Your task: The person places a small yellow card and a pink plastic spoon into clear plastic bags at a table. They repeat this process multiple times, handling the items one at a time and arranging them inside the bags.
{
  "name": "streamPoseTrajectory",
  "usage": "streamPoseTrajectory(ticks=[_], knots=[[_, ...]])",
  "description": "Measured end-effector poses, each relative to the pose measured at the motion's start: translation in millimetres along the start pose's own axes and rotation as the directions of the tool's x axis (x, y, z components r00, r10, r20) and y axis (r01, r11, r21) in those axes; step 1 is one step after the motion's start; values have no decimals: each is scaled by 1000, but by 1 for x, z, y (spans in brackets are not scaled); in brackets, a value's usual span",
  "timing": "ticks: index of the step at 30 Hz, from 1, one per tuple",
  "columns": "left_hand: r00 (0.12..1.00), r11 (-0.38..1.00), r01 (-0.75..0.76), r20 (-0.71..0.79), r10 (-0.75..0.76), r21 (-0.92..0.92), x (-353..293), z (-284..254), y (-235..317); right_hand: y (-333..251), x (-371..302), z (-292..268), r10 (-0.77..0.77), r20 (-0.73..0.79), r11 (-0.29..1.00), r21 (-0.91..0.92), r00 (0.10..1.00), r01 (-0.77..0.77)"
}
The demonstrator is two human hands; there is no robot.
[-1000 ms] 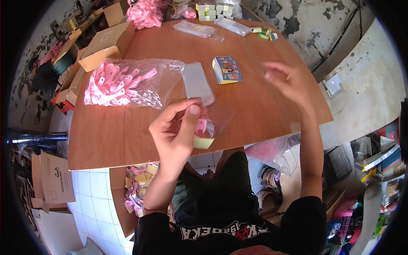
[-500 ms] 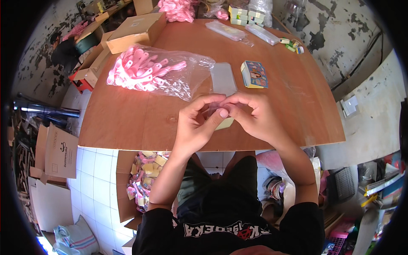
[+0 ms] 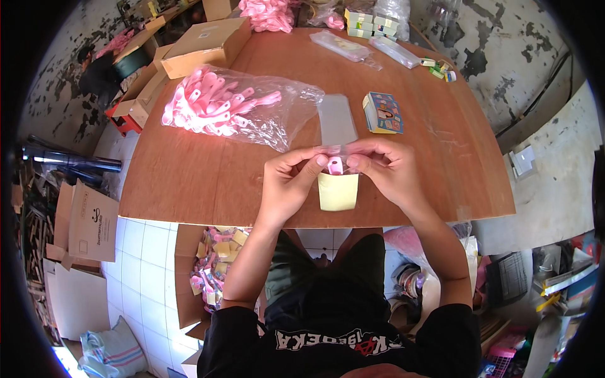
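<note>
My left hand (image 3: 287, 179) and my right hand (image 3: 387, 173) pinch the top edge of a small clear plastic bag (image 3: 332, 150) between thumbs and forefingers, near the table's front edge. Inside it, the pink handle end (image 3: 335, 166) of some utensil shows, with a hole in it. A pale yellow card (image 3: 338, 192) hangs below my fingertips and hides the rest of the pink piece. Just beyond my hands lies a flat stack of clear plastic sleeves (image 3: 338, 116). To its right stands a stack of printed blue cards (image 3: 383, 113).
A large clear bag of pink utensils (image 3: 217, 107) lies left on the brown table (image 3: 441, 164). Behind it sits a cardboard box (image 3: 205, 47). An open carton of packed pieces (image 3: 217, 264) stands below the table's edge. Another person (image 3: 99, 79) is far left.
My hands have moved slightly apart, and the bag has tilted so that the yellow card and pink handle end now face me. The view has shifted slightly.
</note>
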State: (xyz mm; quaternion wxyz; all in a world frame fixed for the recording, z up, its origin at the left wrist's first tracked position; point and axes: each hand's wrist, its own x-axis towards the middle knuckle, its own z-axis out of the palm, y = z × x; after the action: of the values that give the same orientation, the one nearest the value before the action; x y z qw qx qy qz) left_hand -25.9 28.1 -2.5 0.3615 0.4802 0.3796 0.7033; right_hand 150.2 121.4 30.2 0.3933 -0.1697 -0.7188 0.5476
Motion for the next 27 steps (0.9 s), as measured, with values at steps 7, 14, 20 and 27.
streamPoseTrajectory(ticks=[7, 14, 20, 27], knots=[[999, 995, -35, 18, 34, 92, -4, -12, 6, -8, 4, -14, 103, 118, 995, -3, 988, -103], [972, 971, -169, 192, 135, 171, 0, -21, 15, -8, 4, -20, -103, 292, 993, -25, 951, 116], [968, 974, -173, 209, 141, 144, 1, -20, 14, -5, 0, -24, -51, 303, 999, 15, 952, 49], [985, 999, 7, 172, -12, 32, -16, -23, 14, -17, -11, 3, -3, 212, 994, -108, 977, 27]])
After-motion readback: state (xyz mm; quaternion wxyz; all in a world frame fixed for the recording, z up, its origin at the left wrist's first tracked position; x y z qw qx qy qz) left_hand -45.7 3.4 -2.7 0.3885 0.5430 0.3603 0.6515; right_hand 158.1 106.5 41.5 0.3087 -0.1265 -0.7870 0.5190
